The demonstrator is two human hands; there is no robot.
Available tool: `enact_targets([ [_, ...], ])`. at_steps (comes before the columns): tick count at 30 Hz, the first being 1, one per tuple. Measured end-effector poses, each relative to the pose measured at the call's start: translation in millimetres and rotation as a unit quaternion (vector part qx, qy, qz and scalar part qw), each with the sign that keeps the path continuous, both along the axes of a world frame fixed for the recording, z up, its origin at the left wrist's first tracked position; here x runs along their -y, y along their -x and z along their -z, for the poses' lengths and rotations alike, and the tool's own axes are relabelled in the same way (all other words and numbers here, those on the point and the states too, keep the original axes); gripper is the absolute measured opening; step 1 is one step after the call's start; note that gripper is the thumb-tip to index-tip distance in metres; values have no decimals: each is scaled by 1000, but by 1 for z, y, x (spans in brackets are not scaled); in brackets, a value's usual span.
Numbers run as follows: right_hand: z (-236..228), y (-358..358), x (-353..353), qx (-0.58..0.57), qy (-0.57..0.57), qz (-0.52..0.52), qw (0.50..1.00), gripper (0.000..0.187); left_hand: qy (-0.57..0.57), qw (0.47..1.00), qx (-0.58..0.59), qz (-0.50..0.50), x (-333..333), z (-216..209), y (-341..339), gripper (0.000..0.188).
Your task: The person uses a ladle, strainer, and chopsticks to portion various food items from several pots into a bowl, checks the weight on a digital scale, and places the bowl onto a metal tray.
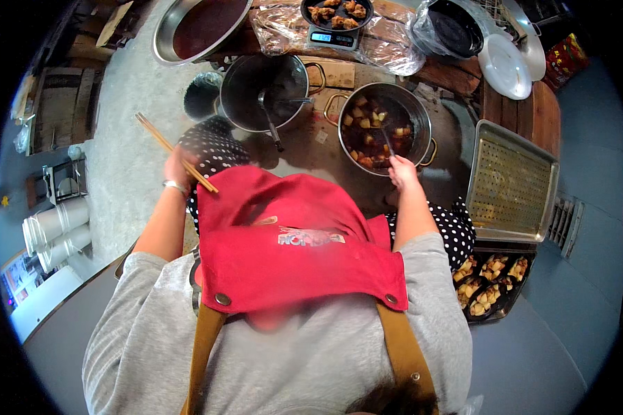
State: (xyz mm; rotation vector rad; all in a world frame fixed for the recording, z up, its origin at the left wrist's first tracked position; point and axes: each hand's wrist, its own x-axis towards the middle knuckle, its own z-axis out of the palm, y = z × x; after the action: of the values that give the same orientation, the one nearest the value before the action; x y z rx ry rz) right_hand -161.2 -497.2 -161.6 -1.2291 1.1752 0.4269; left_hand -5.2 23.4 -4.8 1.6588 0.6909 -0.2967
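Note:
My left hand (178,166) is closed around a pair of long wooden chopsticks (156,131), held beside my left knee. My right hand (403,171) grips the handle of a ladle (387,142) that dips into a large metal pot (428,119). Potato chunks (367,119) and reddish pieces sit in dark brown broth inside this pot, and the ladle's head is partly hidden among them. To the left stands a second metal pot (235,76) with metal utensils (270,117) leaning in it; its contents are too dark to make out.
A digital scale (333,39) bears a dark dish with browned meat pieces (344,22). A wide basin (160,41) of dark red liquid stands far left. On my right are a perforated tray (512,183), a black tray of filled portions (488,311) and a white lid (505,67).

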Motion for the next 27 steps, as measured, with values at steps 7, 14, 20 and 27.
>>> enact_targets([
  [7, -22, 16, -17, 26, -21, 46, 998, 42, 42, 998, 37, -44, 32, -14, -1, 35],
  [14, -72, 53, -47, 18, -39, 121, 992, 33, -66, 978, 142, 139, -11, 34, -2, 30],
  [20, -98, 53, -93, 32, -37, 185, 982, 21, -301, 923, 94, 221, 25, 5, 4, 34],
  [27, -114, 82, -115, 106, -19, 165, 980, 28, -286, 915, 124, 257, 31, 8, 3, 50],
])
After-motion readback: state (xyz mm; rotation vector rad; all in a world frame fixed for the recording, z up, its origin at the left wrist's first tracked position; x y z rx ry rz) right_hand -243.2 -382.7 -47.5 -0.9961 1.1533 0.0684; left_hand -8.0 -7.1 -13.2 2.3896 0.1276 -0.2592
